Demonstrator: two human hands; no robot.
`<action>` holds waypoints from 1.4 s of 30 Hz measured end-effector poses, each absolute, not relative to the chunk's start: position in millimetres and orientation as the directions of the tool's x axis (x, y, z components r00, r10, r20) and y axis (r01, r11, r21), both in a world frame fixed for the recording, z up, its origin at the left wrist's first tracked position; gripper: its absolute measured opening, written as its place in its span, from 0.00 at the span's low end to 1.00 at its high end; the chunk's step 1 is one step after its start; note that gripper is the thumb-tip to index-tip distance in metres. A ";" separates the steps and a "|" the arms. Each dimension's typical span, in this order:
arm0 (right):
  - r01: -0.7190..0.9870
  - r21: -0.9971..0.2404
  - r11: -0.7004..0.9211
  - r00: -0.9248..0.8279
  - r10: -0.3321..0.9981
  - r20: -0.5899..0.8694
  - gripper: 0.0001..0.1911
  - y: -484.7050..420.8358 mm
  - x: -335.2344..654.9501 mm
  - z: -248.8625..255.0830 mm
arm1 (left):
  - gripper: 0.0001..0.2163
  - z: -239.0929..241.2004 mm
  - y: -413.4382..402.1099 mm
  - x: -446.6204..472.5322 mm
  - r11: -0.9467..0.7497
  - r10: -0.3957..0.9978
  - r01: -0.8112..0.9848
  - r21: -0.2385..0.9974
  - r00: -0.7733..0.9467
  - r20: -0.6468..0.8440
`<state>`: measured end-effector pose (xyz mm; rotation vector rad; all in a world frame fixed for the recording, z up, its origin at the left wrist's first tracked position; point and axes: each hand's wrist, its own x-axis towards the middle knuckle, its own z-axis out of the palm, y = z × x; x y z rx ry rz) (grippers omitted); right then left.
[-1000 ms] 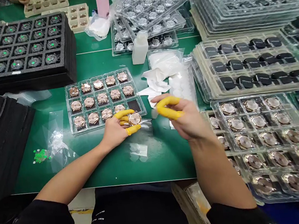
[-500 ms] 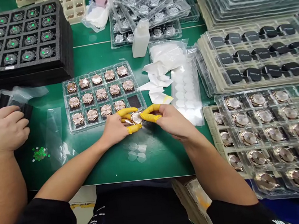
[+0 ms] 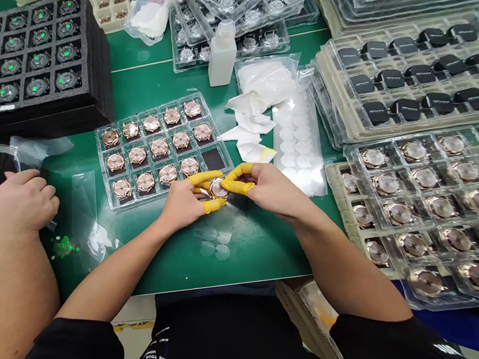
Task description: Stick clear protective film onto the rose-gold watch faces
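Above the green table, my left hand [image 3: 181, 204] holds a rose-gold watch head [image 3: 217, 188] between fingers and thumb. Yellow finger cots cover the fingertips of both hands. My right hand [image 3: 262, 186] is pinched at the watch head's right edge, its fingertips touching it; whatever lies between them is hidden. Just behind my hands is a clear tray [image 3: 116, 206] of similar watch heads, its front right compartment without one. Several round clear film pieces [image 3: 215, 245] lie on the table in front of my hands.
At left rests another person's hand [image 3: 24, 203], near green dots [image 3: 63, 246] and a clear bag. A black foam tray [image 3: 98, 74] stands behind. A white bottle [image 3: 222, 56], paper scraps [image 3: 253, 114] and a sticker sheet [image 3: 298, 143] lie beyond. Stacked trays [image 3: 416, 123] fill the right.
The view has shifted slightly. My fingers and the watch head stay close together in nearly the same place. The other person's hand at left has moved a little to the right.
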<state>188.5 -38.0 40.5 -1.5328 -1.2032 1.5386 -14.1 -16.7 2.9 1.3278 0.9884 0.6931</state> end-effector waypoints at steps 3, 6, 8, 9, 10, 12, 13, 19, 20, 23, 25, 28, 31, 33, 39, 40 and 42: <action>0.162 -0.918 -0.363 -0.107 0.918 -0.382 0.17 -38.2 188.4 38.8 | 0.33 2.8 -16.8 -14.0 0.131 0.877 0.137 0.982 0.446 -0.179; 0.166 -0.923 -0.348 -0.113 0.923 -0.369 0.17 -38.4 188.6 36.9 | 0.32 1.9 -16.8 -14.0 0.122 0.878 0.131 0.984 0.448 -0.168; 0.172 -0.924 -0.342 -0.118 0.924 -0.364 0.17 -38.5 189.1 36.2 | 0.32 1.2 -16.7 -14.2 0.118 0.878 0.135 0.984 0.449 -0.166; 0.174 -0.924 -0.341 -0.117 0.924 -0.363 0.17 -38.6 189.3 36.1 | 0.32 0.8 -16.6 -14.3 0.117 0.878 0.138 0.983 0.449 -0.168; 0.176 -0.924 -0.340 -0.116 0.925 -0.363 0.17 -38.6 189.5 36.1 | 0.32 0.3 -16.6 -14.4 0.117 0.877 0.139 0.983 0.449 -0.168; 0.174 -0.924 -0.341 -0.110 0.925 -0.363 0.17 -38.7 189.4 36.2 | 0.32 -0.6 -16.7 -14.6 0.118 0.877 0.140 0.983 0.449 -0.169; 0.169 -0.924 -0.344 -0.108 0.925 -0.364 0.17 -38.7 189.0 36.3 | 0.32 -1.0 -16.8 -14.6 0.118 0.878 0.136 0.984 0.448 -0.167; 0.156 -0.924 -0.350 -0.112 0.923 -0.368 0.20 -36.7 187.8 39.4 | 0.31 -1.5 -17.6 -14.4 0.108 0.889 0.142 0.984 0.430 -0.160; 0.146 -0.929 -0.340 -0.093 0.930 -0.355 0.22 -35.3 189.7 40.3 | 0.31 -1.4 -17.7 -14.2 0.108 0.891 0.143 0.984 0.425 -0.159; 0.113 -0.954 -0.277 0.049 0.961 -0.273 0.28 -29.5 200.3 41.3 | 0.30 -0.1 -18.5 -13.3 0.108 0.901 0.139 0.984 0.406 -0.156; 0.112 -0.962 -0.251 0.150 0.961 -0.233 0.26 -25.8 208.0 39.6 | 0.31 1.6 -19.4 -12.6 0.107 0.907 0.140 0.984 0.391 -0.154; 0.066 -0.960 -0.273 0.187 0.948 -0.257 0.27 -22.9 211.3 35.4 | 0.30 4.0 -21.1 -11.5 0.116 0.913 0.136 0.984 0.375 -0.160; -0.021 -0.960 -0.278 0.147 0.949 -0.278 0.22 -24.3 202.3 35.0 | 0.29 4.3 -22.2 -10.4 0.134 0.918 0.111 0.985 0.360 -0.166; -0.061 -0.948 -0.314 0.101 0.943 -0.318 0.29 -26.8 193.4 37.1 | 0.29 3.1 -22.3 -10.1 0.143 0.923 0.088 0.986 0.347 -0.164; -0.060 -0.867 -0.495 -0.154 0.862 -0.482 0.27 -34.8 171.9 34.9 | 0.27 -1.5 -21.5 -12.7 0.071 0.929 0.094 0.993 0.355 -0.100; -0.076 -0.870 -0.487 -0.147 0.869 -0.473 0.27 -35.7 169.5 32.4 | 0.27 -2.0 -21.5 -13.1 0.061 0.929 0.103 0.993 0.358 -0.094; -0.088 -0.886 -0.454 -0.109 0.889 -0.445 0.24 -37.2 165.8 26.5 | 0.28 -2.8 -21.8 -13.2 0.066 0.924 0.104 0.992 0.369 -0.100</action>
